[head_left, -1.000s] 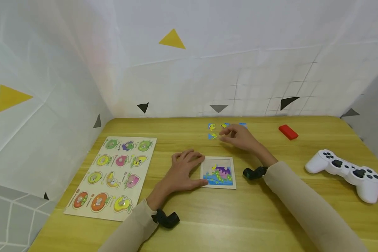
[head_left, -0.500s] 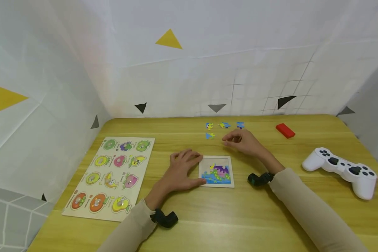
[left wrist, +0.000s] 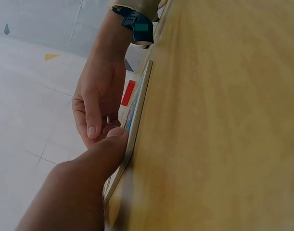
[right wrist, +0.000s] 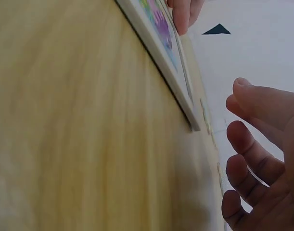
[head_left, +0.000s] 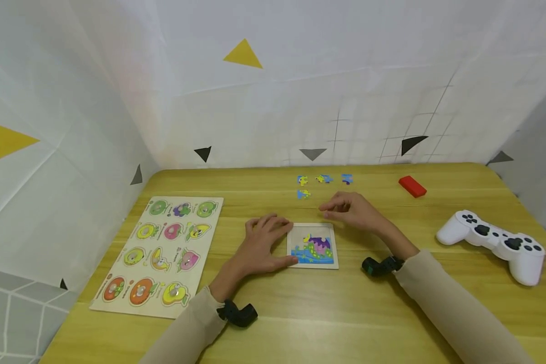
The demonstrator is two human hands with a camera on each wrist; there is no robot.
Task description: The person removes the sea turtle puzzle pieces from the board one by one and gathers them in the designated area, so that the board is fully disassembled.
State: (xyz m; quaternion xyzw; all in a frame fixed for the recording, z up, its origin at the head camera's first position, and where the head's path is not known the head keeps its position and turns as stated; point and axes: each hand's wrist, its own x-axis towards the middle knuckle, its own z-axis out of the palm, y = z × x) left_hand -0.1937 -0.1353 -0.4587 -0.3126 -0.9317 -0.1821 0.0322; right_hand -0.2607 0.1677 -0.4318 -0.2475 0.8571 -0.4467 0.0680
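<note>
A small square jigsaw tray [head_left: 316, 266] with a pale rim lies flat, its lower part filled with blue, green, pink and purple pieces. Bare board shows along its top and upper left. My left hand [head_left: 264, 247] spreads at its left side, forefinger at the upper corner and thumb [left wrist: 117, 134] on the lower rim. Just past the tray's upper right corner hovers my right hand [head_left: 352, 210]. Its fingers bend loosely, and the right wrist view shows nothing between the fingertips [right wrist: 242, 83]. Several loose jigsaw pieces [head_left: 324, 179] lie beyond it near the table's back edge.
A fruit peg puzzle board [head_left: 188, 202] lies on the left of the wooden table [head_left: 300, 323]. To the right are a red block [head_left: 412, 186] and a white game controller [head_left: 493, 242]. A pale cloth [head_left: 273, 101] hangs behind the table.
My right hand has drawn back from the loose pieces toward the tray, uncovering the pieces at the back. The left hand stays at the tray's left side. The head view has shifted slightly.
</note>
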